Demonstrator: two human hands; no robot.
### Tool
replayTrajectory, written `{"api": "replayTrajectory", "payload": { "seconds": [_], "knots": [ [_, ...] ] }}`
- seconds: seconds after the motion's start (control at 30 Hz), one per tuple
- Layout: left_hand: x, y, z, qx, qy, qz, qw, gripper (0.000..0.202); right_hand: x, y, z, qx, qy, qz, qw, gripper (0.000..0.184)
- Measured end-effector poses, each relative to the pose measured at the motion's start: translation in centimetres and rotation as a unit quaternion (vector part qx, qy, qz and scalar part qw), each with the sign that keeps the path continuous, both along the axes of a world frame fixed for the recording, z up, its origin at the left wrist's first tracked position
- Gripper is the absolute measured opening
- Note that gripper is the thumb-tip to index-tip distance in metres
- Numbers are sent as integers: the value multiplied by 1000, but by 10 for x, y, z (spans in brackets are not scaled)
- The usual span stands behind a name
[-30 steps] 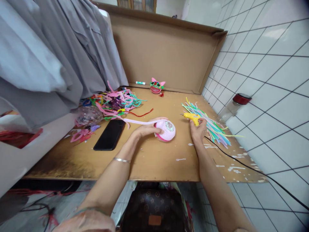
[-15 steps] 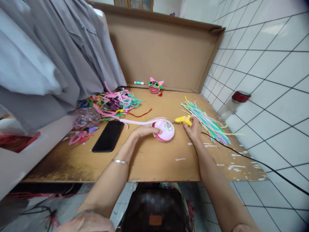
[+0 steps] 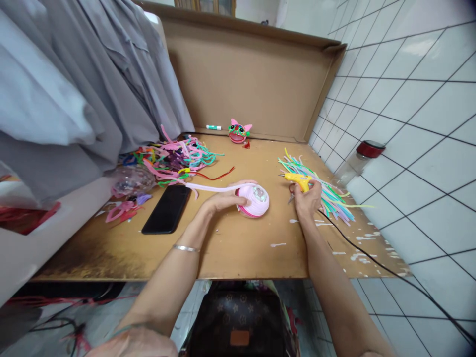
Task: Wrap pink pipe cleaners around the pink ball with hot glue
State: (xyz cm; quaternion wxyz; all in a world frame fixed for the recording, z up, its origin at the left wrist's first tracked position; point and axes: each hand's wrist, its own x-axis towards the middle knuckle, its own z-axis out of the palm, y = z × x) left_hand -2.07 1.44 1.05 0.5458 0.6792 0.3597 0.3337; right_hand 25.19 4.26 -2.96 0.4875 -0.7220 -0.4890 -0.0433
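Note:
A round pink ball [image 3: 254, 201] with a clear glittery dome lies on the cardboard tabletop [image 3: 238, 248]. My left hand [image 3: 225, 200] grips its left side, and a long pink pipe cleaner [image 3: 211, 188] runs from the ball over my fingers to the left. My right hand [image 3: 307, 199] is closed round a yellow glue gun [image 3: 297, 178], nozzle pointing left, a short gap right of the ball. The gun's black cord [image 3: 372, 258] trails off to the right.
A black phone [image 3: 167, 208] lies left of my left arm. Tangled coloured pipe cleaners [image 3: 174, 156] sit at the back left, straight ones [image 3: 323, 191] behind the gun. A small pink cat figure [image 3: 240, 132] and a marker [image 3: 214, 127] stand by the cardboard back wall. A red-lidded jar [image 3: 359, 161] leans at the right wall.
My right hand brought the glue gun's nozzle up to the ball half a second ago, then drew it back to the right. My left hand and the ball stayed put.

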Motion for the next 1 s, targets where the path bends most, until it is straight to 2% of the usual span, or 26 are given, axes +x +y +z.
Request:
{"api": "replayTrajectory", "payload": {
  "seconds": [0.07, 0.27, 0.37, 0.47, 0.53, 0.6, 0.67, 0.73, 0.83, 0.9, 1.0],
  "knots": [
    [0, -1, 1, -7, -1, -3, 1000, 79, 3, -1, 1, -24, -16, -25, 999, 46],
    [1, -3, 4, -4, 7, 9, 1000, 79, 4, -3, -3, -119, -55, -41, 991, 43],
    [1, -2, 2, 8, 7, 3, 1000, 76, 3, -4, -4, -117, -66, -49, 990, 39],
    [2, 0, 1, 17, 7, 4, 1000, 73, -2, -7, 1, -78, -86, -38, 993, 37],
    [2, 0, 0, 23, 15, 13, 1000, 72, -11, -14, 9, -26, -93, 14, 995, 37],
    [4, 0, 0, 21, 26, 17, 999, 74, -28, -26, 25, 41, -97, 108, 989, 36],
    [5, -1, 1, 24, 27, 17, 999, 75, -50, -44, 45, 94, -119, 213, 965, 40],
    [6, -1, 2, 46, 20, 20, 999, 71, -76, -62, 68, 116, -185, 299, 929, 47],
    [7, -1, 3, 80, 27, 22, 996, 56, -107, -75, 95, 118, -274, 371, 879, 37],
    [7, 0, 3, 81, 38, 23, 996, 50, -116, -73, 101, 118, -278, 397, 867, 22],
    [7, 1, 1, 53, 22, 14, 998, 62, -107, -62, 95, 121, -158, 409, 891, 33]
  ]
}}
